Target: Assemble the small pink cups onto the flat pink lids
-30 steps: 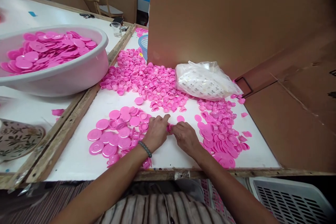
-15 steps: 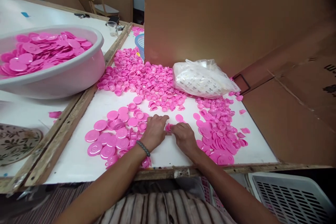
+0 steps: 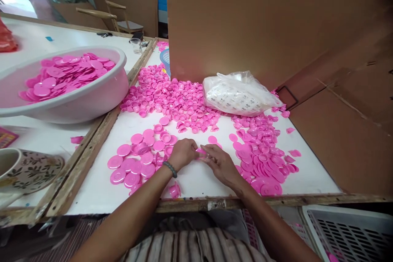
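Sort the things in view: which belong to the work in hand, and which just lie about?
In hand: pink piece between left hand and right hand; flat discs; cup heap.
Lying about: plastic bag, drinking glass, blue basket, patterned mug, chair.

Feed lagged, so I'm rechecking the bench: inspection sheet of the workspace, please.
Surface: white table, bare strip along the near edge.
Job's things: small pink piece between the hands; flat pink discs to its left; pink cups heaped behind; mixed pink pile at right.
Clutter: clear plastic bag against the cardboard wall; pink basin of discs and flowered cup on the next table.
Grippers: left hand and right hand, fingertips meeting on the small pink piece.
Cables: nothing seen.
Surroundings: blue basket, chair behind; white crate lower right.
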`<state>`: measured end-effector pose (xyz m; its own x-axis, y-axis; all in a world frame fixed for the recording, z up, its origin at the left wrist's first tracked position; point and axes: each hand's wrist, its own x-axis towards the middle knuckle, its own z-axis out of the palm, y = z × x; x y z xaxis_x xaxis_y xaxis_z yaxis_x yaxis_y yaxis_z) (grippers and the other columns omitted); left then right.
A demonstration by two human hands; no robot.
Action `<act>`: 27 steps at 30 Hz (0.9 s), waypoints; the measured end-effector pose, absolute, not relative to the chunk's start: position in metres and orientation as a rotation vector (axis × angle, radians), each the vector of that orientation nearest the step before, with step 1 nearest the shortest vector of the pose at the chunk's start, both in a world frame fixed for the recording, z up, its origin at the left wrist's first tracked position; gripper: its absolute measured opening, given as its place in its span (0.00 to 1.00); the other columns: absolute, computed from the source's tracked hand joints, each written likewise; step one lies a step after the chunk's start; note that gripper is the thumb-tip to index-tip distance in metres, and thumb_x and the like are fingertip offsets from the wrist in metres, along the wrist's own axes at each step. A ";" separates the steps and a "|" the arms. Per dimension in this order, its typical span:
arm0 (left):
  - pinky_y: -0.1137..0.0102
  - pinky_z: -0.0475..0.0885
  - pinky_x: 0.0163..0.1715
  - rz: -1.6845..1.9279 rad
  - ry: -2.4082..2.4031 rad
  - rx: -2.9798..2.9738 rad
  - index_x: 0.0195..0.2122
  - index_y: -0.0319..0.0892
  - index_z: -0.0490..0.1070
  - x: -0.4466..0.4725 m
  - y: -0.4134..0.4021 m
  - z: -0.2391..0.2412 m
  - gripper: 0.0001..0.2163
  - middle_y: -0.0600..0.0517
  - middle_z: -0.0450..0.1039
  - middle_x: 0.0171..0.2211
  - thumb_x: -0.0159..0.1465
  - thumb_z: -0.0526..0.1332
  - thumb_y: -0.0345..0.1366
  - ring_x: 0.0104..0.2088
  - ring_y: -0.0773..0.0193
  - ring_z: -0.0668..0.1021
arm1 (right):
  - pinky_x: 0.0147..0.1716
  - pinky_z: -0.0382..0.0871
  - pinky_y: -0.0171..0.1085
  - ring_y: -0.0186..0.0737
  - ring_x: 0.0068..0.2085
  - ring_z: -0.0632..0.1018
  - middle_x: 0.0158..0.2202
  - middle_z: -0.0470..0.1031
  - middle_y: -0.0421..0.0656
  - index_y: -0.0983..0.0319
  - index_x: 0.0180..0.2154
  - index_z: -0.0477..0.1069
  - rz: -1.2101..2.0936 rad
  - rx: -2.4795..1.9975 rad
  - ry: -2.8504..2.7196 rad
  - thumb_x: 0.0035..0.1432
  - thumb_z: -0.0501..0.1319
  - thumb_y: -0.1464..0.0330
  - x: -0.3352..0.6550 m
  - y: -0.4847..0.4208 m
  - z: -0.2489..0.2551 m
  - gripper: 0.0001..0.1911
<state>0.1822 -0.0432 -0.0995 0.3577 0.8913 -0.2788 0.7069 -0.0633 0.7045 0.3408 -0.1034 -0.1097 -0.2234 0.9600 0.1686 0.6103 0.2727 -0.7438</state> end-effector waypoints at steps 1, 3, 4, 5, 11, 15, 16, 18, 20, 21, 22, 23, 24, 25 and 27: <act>0.74 0.61 0.22 0.274 1.419 1.800 0.27 0.41 0.70 0.183 -0.042 -0.098 0.10 0.54 0.73 0.25 0.48 0.65 0.41 0.26 0.66 0.73 | 0.38 0.66 0.37 0.39 0.42 0.70 0.45 0.68 0.46 0.58 0.50 0.66 0.690 -1.380 -2.032 0.57 0.56 0.67 0.341 -0.103 -0.108 0.17; 0.74 0.61 0.22 0.248 1.458 1.752 0.26 0.41 0.69 0.184 -0.040 -0.097 0.10 0.54 0.73 0.24 0.46 0.66 0.40 0.25 0.66 0.73 | 0.36 0.64 0.36 0.39 0.40 0.70 0.40 0.70 0.45 0.59 0.47 0.68 0.583 -1.394 -2.200 0.57 0.56 0.69 0.342 -0.098 -0.104 0.15; 0.75 0.61 0.22 0.241 1.478 1.729 0.26 0.41 0.69 0.185 -0.039 -0.097 0.10 0.54 0.72 0.24 0.46 0.66 0.39 0.25 0.66 0.73 | 0.34 0.63 0.35 0.38 0.38 0.69 0.36 0.71 0.44 0.60 0.44 0.69 0.524 -1.428 -2.269 0.57 0.57 0.69 0.342 -0.094 -0.103 0.12; 0.75 0.62 0.22 0.235 1.494 1.710 0.26 0.41 0.69 0.185 -0.038 -0.098 0.09 0.54 0.72 0.23 0.46 0.66 0.38 0.24 0.67 0.73 | 0.32 0.62 0.34 0.38 0.36 0.69 0.33 0.70 0.43 0.60 0.39 0.71 0.476 -1.465 -2.334 0.57 0.57 0.68 0.342 -0.090 -0.101 0.08; 0.75 0.61 0.20 0.210 1.546 1.712 0.24 0.41 0.66 0.186 -0.035 -0.103 0.08 0.53 0.72 0.24 0.45 0.65 0.35 0.25 0.66 0.73 | 0.24 0.52 0.31 0.34 0.30 0.65 0.24 0.65 0.41 0.63 0.24 0.69 0.476 -1.564 -2.556 0.57 0.57 0.65 0.337 -0.073 -0.092 0.12; 0.75 0.61 0.20 0.188 1.559 1.731 0.24 0.41 0.66 0.186 -0.034 -0.104 0.08 0.52 0.72 0.25 0.45 0.65 0.34 0.25 0.66 0.73 | 0.23 0.50 0.32 0.33 0.29 0.65 0.24 0.65 0.41 0.63 0.22 0.67 0.470 -1.637 -2.524 0.58 0.56 0.65 0.334 -0.072 -0.088 0.14; 0.75 0.61 0.20 0.194 1.556 1.747 0.24 0.40 0.66 0.186 -0.035 -0.103 0.08 0.52 0.72 0.25 0.45 0.65 0.35 0.25 0.66 0.73 | 0.23 0.50 0.32 0.33 0.29 0.65 0.23 0.65 0.40 0.63 0.22 0.68 0.452 -1.640 -2.521 0.58 0.57 0.64 0.334 -0.074 -0.088 0.14; 0.74 0.60 0.20 0.220 1.558 1.787 0.25 0.41 0.66 0.187 -0.037 -0.101 0.09 0.52 0.72 0.25 0.46 0.65 0.36 0.25 0.65 0.73 | 0.25 0.52 0.33 0.35 0.29 0.65 0.24 0.66 0.40 0.62 0.24 0.69 0.369 -1.654 -2.503 0.57 0.57 0.63 0.333 -0.080 -0.090 0.12; 0.74 0.61 0.20 0.238 1.550 1.806 0.26 0.41 0.65 0.187 -0.040 -0.098 0.08 0.53 0.72 0.24 0.47 0.64 0.36 0.25 0.65 0.73 | 0.27 0.54 0.34 0.36 0.31 0.66 0.25 0.67 0.41 0.62 0.26 0.69 0.261 -1.713 -2.429 0.56 0.59 0.62 0.333 -0.088 -0.095 0.11; 0.74 0.61 0.21 0.241 1.534 1.803 0.26 0.41 0.65 0.187 -0.042 -0.097 0.08 0.53 0.72 0.23 0.47 0.64 0.36 0.24 0.65 0.73 | 0.28 0.56 0.34 0.37 0.31 0.67 0.26 0.68 0.42 0.63 0.28 0.69 0.230 -1.743 -2.371 0.55 0.59 0.61 0.333 -0.093 -0.097 0.11; 0.74 0.61 0.21 0.244 1.507 1.794 0.27 0.41 0.65 0.186 -0.043 -0.096 0.09 0.54 0.72 0.22 0.47 0.64 0.35 0.24 0.65 0.73 | 0.29 0.57 0.34 0.38 0.32 0.67 0.27 0.68 0.42 0.63 0.30 0.70 0.227 -1.756 -2.313 0.54 0.60 0.60 0.333 -0.097 -0.100 0.12; 0.74 0.62 0.21 0.247 1.472 1.782 0.28 0.41 0.65 0.186 -0.045 -0.095 0.09 0.54 0.72 0.22 0.47 0.64 0.35 0.25 0.65 0.74 | 0.30 0.58 0.34 0.38 0.34 0.68 0.30 0.69 0.43 0.63 0.33 0.70 0.255 -1.740 -2.268 0.53 0.60 0.60 0.333 -0.101 -0.102 0.12; 0.75 0.62 0.22 0.252 1.428 1.771 0.28 0.41 0.65 0.185 -0.046 -0.094 0.09 0.55 0.72 0.22 0.47 0.64 0.34 0.25 0.65 0.74 | 0.31 0.59 0.34 0.38 0.35 0.68 0.32 0.69 0.43 0.63 0.36 0.70 0.306 -1.697 -2.241 0.53 0.61 0.60 0.334 -0.104 -0.104 0.13; 0.75 0.63 0.22 0.257 1.381 1.762 0.29 0.41 0.65 0.184 -0.046 -0.094 0.09 0.55 0.72 0.22 0.47 0.64 0.33 0.25 0.66 0.74 | 0.31 0.59 0.33 0.37 0.36 0.68 0.34 0.69 0.43 0.62 0.40 0.69 0.370 -1.639 -2.237 0.53 0.61 0.61 0.334 -0.106 -0.105 0.14; 0.76 0.63 0.23 0.256 1.303 1.747 0.29 0.41 0.65 0.182 -0.047 -0.093 0.09 0.55 0.72 0.23 0.47 0.64 0.31 0.25 0.66 0.74 | 0.31 0.59 0.32 0.35 0.35 0.69 0.34 0.68 0.41 0.59 0.42 0.69 0.486 -1.544 -2.264 0.54 0.61 0.63 0.335 -0.107 -0.106 0.13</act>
